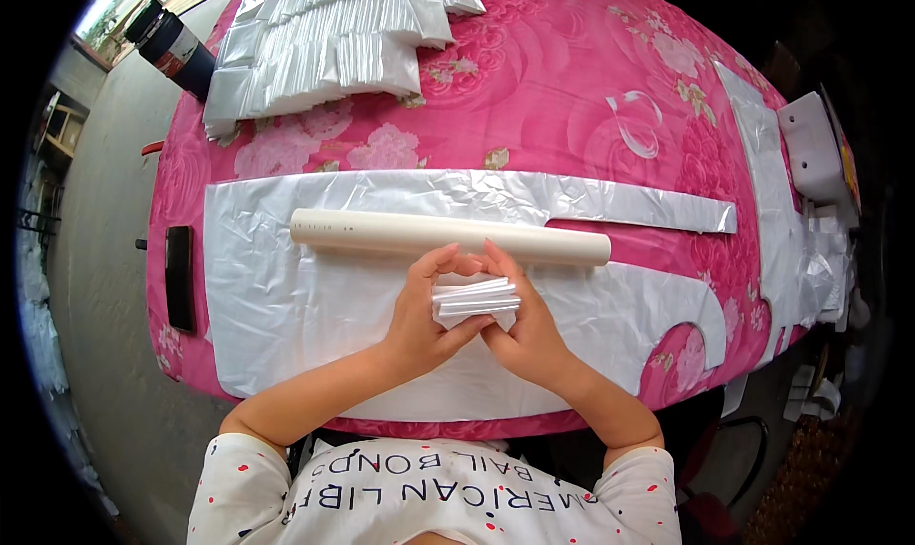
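Observation:
A small stack of folded white plastic bags is squeezed between my two hands over the middle of the table. My left hand grips its left end, fingers curled over the far side and thumb along the near edge. On the other end my right hand is wrapped the same way. Just beyond my fingertips a cream plastic tube lies crosswise. Beneath the tube and my hands spreads a flat white plastic bag with handle cut-outs toward the right.
Rows of folded white bags fill the far left of the pink floral tablecloth. A dark bottle stands beside them. A black phone lies at the left edge, a plastic strip at the far right, and more white bags along the right.

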Action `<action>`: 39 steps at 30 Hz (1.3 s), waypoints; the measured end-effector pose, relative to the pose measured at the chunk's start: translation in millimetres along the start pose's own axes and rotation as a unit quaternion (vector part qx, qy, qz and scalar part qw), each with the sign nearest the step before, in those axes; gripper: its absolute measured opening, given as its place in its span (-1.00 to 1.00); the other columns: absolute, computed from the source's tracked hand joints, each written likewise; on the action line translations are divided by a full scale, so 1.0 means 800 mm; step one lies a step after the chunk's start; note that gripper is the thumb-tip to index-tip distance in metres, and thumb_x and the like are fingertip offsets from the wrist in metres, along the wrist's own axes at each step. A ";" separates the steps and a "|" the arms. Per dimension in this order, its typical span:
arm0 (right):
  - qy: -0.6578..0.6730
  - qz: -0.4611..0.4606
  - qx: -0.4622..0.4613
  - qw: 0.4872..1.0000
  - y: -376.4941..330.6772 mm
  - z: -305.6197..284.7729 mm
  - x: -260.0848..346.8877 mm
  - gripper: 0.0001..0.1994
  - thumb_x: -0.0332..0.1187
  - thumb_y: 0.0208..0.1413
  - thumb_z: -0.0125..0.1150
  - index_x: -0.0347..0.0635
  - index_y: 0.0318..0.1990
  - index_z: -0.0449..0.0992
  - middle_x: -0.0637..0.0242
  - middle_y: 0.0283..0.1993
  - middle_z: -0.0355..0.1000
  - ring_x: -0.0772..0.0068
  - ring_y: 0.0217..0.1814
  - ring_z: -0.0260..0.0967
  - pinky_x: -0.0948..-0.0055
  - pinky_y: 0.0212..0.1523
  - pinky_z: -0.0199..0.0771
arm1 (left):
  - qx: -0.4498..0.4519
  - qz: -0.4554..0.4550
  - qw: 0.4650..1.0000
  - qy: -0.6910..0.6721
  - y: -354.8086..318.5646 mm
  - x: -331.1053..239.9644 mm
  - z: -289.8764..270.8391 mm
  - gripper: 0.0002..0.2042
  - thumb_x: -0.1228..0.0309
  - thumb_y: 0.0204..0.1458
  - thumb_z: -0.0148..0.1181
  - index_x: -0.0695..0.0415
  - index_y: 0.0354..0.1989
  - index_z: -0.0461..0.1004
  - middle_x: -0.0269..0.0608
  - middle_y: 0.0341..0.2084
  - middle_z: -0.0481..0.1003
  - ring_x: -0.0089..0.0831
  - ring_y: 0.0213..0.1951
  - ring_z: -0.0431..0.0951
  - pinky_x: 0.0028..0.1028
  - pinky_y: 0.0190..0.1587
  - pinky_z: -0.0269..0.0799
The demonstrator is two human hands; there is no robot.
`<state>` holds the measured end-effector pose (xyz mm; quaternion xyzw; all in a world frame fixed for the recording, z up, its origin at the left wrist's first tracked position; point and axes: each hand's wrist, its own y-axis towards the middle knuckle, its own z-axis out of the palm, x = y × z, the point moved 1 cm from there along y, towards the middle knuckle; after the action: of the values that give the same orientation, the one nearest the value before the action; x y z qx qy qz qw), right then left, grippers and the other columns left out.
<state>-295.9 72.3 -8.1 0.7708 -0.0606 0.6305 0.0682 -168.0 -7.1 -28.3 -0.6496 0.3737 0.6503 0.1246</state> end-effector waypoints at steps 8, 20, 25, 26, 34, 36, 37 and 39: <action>-0.149 -0.048 -0.026 0.987 -0.021 0.016 -0.028 -0.32 -0.63 -0.22 0.11 -0.18 0.19 0.11 0.10 0.10 0.20 0.05 0.16 0.08 0.17 0.19 -0.01 | 0.038 0.103 0.988 0.111 -0.029 0.019 -0.002 -0.31 0.63 -0.20 0.22 0.18 0.14 -0.02 0.01 -0.13 0.29 -0.19 -0.06 0.35 -0.28 -0.06 0.31; 0.025 0.061 -0.019 0.998 -0.013 -0.001 -0.027 -0.59 -0.49 -0.06 0.21 -0.19 0.01 0.34 0.20 -0.04 0.34 0.20 0.01 0.28 0.35 0.00 0.27 | 0.033 -0.035 0.995 0.087 0.003 -0.017 -0.025 -0.81 0.54 -0.11 0.17 0.22 -0.28 0.41 -0.11 -0.42 0.45 -0.22 -0.35 0.43 -0.36 -0.29 0.32; -0.323 -0.167 -0.162 0.918 0.037 -0.024 0.037 -0.30 -0.27 -0.10 0.31 -0.28 0.19 0.12 0.02 0.20 0.09 0.03 0.19 0.10 0.20 0.12 0.17 | 0.010 -0.142 0.989 -0.031 0.079 -0.010 -0.045 -0.81 0.48 -0.04 0.15 0.25 -0.25 0.42 -0.18 -0.44 0.50 -0.54 -0.41 0.46 -0.50 -0.33 0.37; -0.387 -0.225 -0.182 0.875 0.050 -0.026 0.045 -0.26 -0.23 -0.11 0.32 -0.28 0.21 0.09 0.00 0.23 0.03 -0.01 0.23 0.05 0.17 0.15 0.14 | -0.007 -0.168 0.983 -0.077 0.102 -0.009 -0.048 -0.82 0.48 -0.03 0.14 0.26 -0.25 0.43 -0.19 -0.44 0.50 -0.55 -0.42 0.46 -0.50 -0.33 0.37; -0.444 -0.250 -0.117 0.853 0.248 -0.059 -0.011 -0.24 -0.35 -0.08 0.25 -0.39 0.24 -0.03 -0.10 0.28 -0.05 -0.07 0.34 -0.10 0.17 0.28 0.01 | -0.019 -0.213 0.964 0.160 0.318 0.071 -0.069 -0.68 0.26 -0.09 0.16 0.31 -0.32 0.43 -0.13 -0.53 0.48 -0.45 -0.50 0.46 -0.43 -0.43 0.38; -0.423 -0.213 -0.130 0.871 0.289 -0.076 -0.029 -0.25 -0.38 -0.06 0.22 -0.42 0.24 -0.05 -0.12 0.28 -0.04 -0.06 0.34 -0.08 0.20 0.28 0.04 | -0.014 -0.196 0.954 0.228 0.347 0.072 -0.066 -0.67 0.23 -0.12 0.17 0.32 -0.37 0.43 -0.08 -0.53 0.48 -0.35 -0.49 0.48 -0.39 -0.43 0.38; -0.384 -0.186 -0.136 0.894 0.303 -0.075 -0.036 -0.27 -0.41 -0.04 0.19 -0.45 0.24 -0.07 -0.15 0.27 -0.03 -0.09 0.32 -0.05 0.19 0.26 0.07 | -0.012 -0.197 0.944 0.264 0.352 0.076 -0.068 -0.66 0.22 -0.13 0.17 0.32 -0.40 0.42 -0.05 -0.53 0.47 -0.31 -0.49 0.49 -0.37 -0.43 0.39; -0.351 -0.181 -0.132 0.909 0.334 -0.077 -0.049 -0.28 -0.42 -0.03 0.18 -0.47 0.23 -0.07 -0.18 0.26 -0.03 -0.11 0.32 -0.06 0.18 0.25 0.08 | -0.008 -0.239 0.947 0.216 0.367 0.085 -0.075 -0.66 0.22 -0.14 0.16 0.34 -0.41 0.43 -0.01 -0.53 0.48 -0.23 -0.46 0.51 -0.36 -0.40 0.40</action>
<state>-411.2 -179.0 -26.5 0.9241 -0.0225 0.2824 0.2564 -321.5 -270.4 10.6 -0.8459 0.2199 0.4483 0.1875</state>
